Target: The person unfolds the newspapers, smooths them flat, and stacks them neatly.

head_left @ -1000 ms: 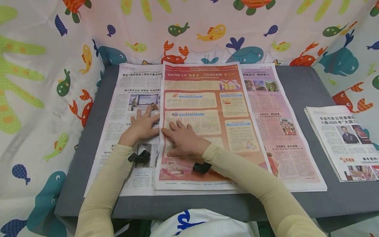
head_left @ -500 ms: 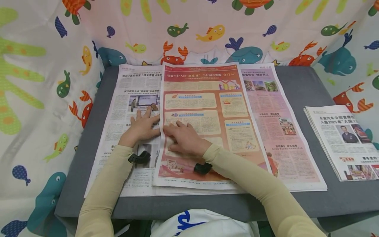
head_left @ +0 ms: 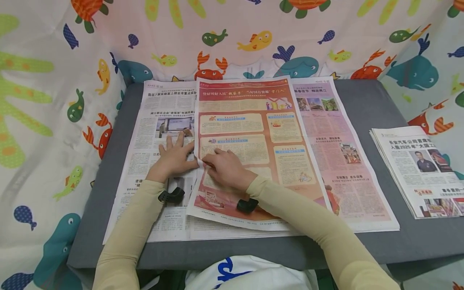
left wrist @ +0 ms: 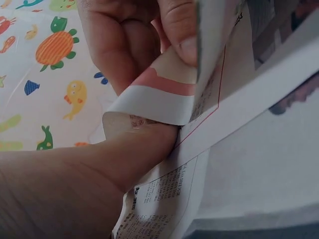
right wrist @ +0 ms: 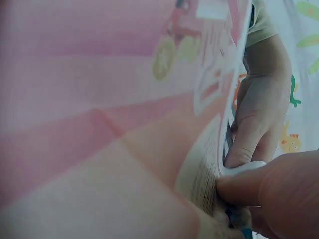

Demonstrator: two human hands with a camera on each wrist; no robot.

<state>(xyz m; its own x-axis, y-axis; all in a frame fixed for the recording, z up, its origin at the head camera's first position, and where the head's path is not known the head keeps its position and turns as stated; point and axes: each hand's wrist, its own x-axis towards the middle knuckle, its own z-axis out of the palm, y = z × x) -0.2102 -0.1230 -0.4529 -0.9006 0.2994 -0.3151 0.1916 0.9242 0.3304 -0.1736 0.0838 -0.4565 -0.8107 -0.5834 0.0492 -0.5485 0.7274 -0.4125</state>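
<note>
The red page (head_left: 271, 151) is in the middle of the frame, lying on top of a big open newspaper (head_left: 357, 201). It has a white edge all around, a dark red strip at the top with big pale letters, and cream boxes full of tiny words. Some boxes have a blue strip and a little drawing, and pink buildings are drawn near the bottom left. Its left side is lifted and bent a bit, and the bottom edge makes a soft curve. The right hand (head_left: 230, 169) pinches that left side between the thumb and a finger. The left hand (head_left: 174, 159) lies on the white page just beside it, with its fingers spread, and its thumb tip is by the lifted edge. Each wrist has a black band (head_left: 172, 195). All this is on a gray table (head_left: 369, 104), with a folded pile of papers (head_left: 427, 177) at the right of the frame and a cloth (head_left: 239, 20) with fish, crabs and whales behind
</note>
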